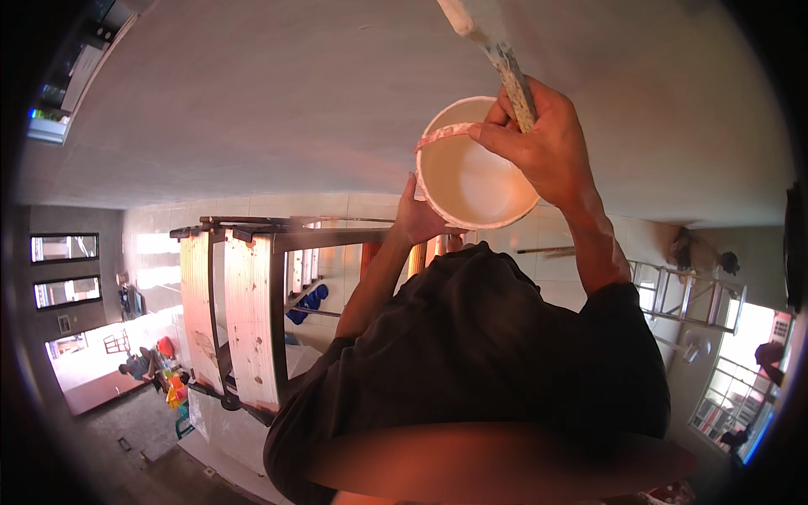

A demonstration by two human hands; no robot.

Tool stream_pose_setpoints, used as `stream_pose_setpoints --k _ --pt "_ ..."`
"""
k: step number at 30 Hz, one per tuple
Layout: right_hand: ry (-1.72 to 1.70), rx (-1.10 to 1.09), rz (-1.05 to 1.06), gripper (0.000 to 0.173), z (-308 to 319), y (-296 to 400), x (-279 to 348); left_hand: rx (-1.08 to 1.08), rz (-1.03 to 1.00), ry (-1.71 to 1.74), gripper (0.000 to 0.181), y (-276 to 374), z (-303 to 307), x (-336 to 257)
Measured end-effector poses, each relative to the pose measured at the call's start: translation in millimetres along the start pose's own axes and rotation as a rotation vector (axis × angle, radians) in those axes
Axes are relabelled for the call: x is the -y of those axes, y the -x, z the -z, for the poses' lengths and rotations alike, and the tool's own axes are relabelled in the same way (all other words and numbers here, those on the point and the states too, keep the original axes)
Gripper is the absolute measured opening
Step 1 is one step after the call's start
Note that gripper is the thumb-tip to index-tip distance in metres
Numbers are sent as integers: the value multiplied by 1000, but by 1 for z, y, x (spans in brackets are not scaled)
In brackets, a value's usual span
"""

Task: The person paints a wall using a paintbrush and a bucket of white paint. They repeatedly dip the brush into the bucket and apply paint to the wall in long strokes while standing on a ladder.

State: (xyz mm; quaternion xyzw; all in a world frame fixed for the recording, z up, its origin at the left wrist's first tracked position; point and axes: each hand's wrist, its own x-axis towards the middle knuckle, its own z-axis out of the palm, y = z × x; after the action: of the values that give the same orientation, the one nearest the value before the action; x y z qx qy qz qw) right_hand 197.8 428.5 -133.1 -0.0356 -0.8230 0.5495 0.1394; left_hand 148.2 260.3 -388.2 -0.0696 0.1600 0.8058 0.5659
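Note:
A round white bucket [483,183], open side towards me, shows pale, smooth material or a bare bottom inside; I cannot tell which. My left hand [420,218] supports the bucket from its lower left side, thumb up along the outer wall. Above the bucket's right rim, my right hand [540,139] grips a paint-spattered handle [514,88]. The tool's pale, broad head [467,22] points up and left, partly out of the picture; its kind is unclear. The right thumb also meets the reddish, crusted strip [445,134] across the bucket's mouth.
A smooth grey plastered surface [284,95] spreads across the top. Wooden planks on a metal frame [252,315] stand at left, with blue items [309,304] on the floor beyond. An aluminium ladder [688,297] is at right. A person [136,366] is far off at lower left.

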Motion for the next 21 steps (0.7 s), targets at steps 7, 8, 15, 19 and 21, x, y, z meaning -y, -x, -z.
stream_pose_setpoints --k 7,8,15,19,21 --pt "-89 -23 19 30 -7 7 -4 285 -136 284 85 -21 -4 5" --pt "-93 -37 20 30 -6 9 -5 274 -139 279 84 -17 0 2" --pt "-147 -96 -14 31 1 16 -7 238 -170 263 79 -9 15 -10" --pt "-197 -114 19 32 1 18 -2 205 -215 249 76 -12 18 -9" --pt "-263 -125 47 31 1 16 1 166 -253 185 74 -18 16 -5"
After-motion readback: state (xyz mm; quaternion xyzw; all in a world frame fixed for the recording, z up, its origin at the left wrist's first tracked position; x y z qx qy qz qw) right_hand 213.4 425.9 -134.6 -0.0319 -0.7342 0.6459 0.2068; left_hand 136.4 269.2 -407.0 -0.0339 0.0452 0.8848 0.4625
